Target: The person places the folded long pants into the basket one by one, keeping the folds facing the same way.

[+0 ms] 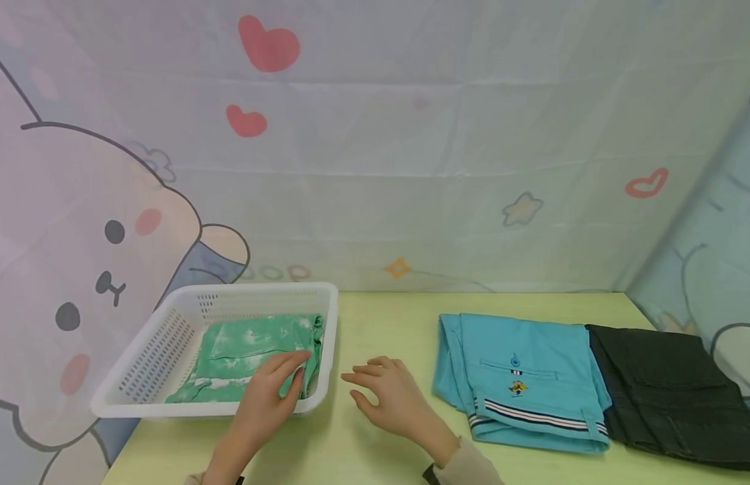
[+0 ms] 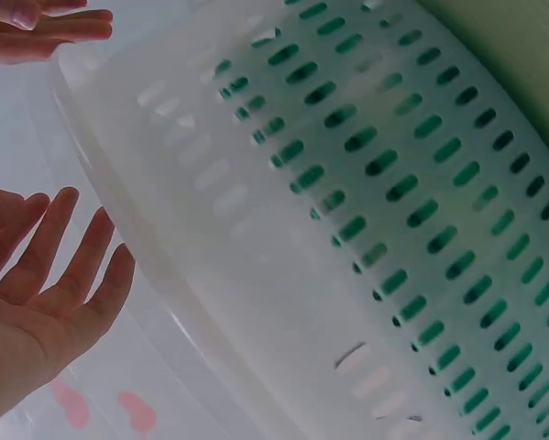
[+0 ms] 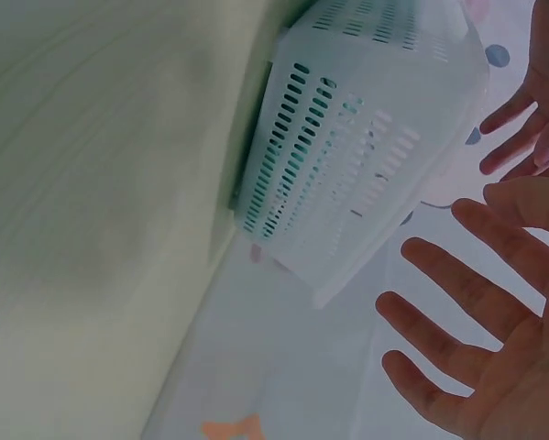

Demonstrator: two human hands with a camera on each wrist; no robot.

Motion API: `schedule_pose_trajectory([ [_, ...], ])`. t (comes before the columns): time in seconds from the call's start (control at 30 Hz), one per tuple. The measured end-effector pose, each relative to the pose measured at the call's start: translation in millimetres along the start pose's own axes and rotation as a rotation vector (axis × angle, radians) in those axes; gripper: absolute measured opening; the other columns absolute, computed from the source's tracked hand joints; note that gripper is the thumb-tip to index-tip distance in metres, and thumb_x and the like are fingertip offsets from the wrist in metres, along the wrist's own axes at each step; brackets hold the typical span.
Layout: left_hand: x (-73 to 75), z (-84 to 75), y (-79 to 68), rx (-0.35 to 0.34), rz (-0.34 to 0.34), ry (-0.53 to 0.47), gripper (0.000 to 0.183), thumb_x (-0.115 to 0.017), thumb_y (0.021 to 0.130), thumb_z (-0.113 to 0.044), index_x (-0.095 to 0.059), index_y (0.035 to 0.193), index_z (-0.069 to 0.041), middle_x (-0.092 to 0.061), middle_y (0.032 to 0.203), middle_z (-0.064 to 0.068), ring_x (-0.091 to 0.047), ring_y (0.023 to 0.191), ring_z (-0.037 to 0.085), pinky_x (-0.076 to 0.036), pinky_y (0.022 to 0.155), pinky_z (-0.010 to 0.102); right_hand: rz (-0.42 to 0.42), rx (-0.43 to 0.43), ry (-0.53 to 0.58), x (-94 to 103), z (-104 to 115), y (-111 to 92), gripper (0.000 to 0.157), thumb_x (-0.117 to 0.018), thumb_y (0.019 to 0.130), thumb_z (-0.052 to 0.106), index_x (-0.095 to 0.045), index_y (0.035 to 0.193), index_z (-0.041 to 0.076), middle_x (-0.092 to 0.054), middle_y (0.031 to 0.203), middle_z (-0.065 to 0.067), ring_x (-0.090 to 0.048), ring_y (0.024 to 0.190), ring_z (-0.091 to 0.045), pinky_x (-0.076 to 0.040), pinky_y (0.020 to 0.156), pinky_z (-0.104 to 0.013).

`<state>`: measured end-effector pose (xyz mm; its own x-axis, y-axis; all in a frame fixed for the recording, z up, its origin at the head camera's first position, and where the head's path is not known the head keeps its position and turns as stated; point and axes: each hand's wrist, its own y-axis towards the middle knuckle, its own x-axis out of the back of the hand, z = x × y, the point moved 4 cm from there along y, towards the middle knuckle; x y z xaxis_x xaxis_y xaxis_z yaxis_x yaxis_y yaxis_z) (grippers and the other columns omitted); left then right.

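My left hand [image 1: 270, 394] hovers over the front rim of a white plastic basket [image 1: 139, 409], its fingers loosely extended with nothing in them. In the basket lies a folded green garment [image 1: 242, 340] with white patches; the hand overlaps its front right part in the head view. To the right of the basket, my right hand [image 1: 396, 397] hangs above the table, fingers spread and empty. Both wrist views show relaxed fingers, the left hand [image 2: 49, 284] beside the basket's rim and the right hand [image 3: 485, 330] away from its perforated side.
Folded light blue pants [image 1: 526, 357] with a striped waistband and a small embroidered figure lie right of my right hand. Folded black pants [image 1: 672, 397] lie against them at the far right. A printed cloth backdrop [image 1: 375, 148] rises behind the yellow-green table [image 1: 387, 323].
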<state>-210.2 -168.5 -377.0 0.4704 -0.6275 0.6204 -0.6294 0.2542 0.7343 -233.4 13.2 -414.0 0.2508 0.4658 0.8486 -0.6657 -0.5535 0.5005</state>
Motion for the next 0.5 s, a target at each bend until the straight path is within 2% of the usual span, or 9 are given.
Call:
schedule_pose_trajectory([
  [0.17,-7.1,-7.4,-2.4,-0.035,0.005,-0.015,0.032,-0.066,0.071,0.007,-0.066,0.1,-0.006,-0.065,0.099,0.003,-0.06,0.092,0.019,-0.053,0.071,0.032,-0.013,-0.001,0.003,2.1,-2.2,-4.6,0.025,-0.058,0.084,0.029,-0.065,0.108,0.026,-0.066,0.108,0.003,-0.056,0.1,-0.018,-0.044,0.083,-0.038],
  [0.5,-28.3,-23.2,-6.8,-0.089,0.06,-0.042,0.035,-0.067,0.07,0.005,-0.066,0.102,-0.009,-0.064,0.102,0.002,-0.059,0.096,0.017,-0.052,0.075,0.031,0.009,-0.031,-0.012,0.5,-9.3,-14.8,0.026,-0.059,0.084,0.027,-0.065,0.109,0.024,-0.066,0.108,0.002,-0.056,0.102,-0.019,-0.044,0.085,-0.039],
])
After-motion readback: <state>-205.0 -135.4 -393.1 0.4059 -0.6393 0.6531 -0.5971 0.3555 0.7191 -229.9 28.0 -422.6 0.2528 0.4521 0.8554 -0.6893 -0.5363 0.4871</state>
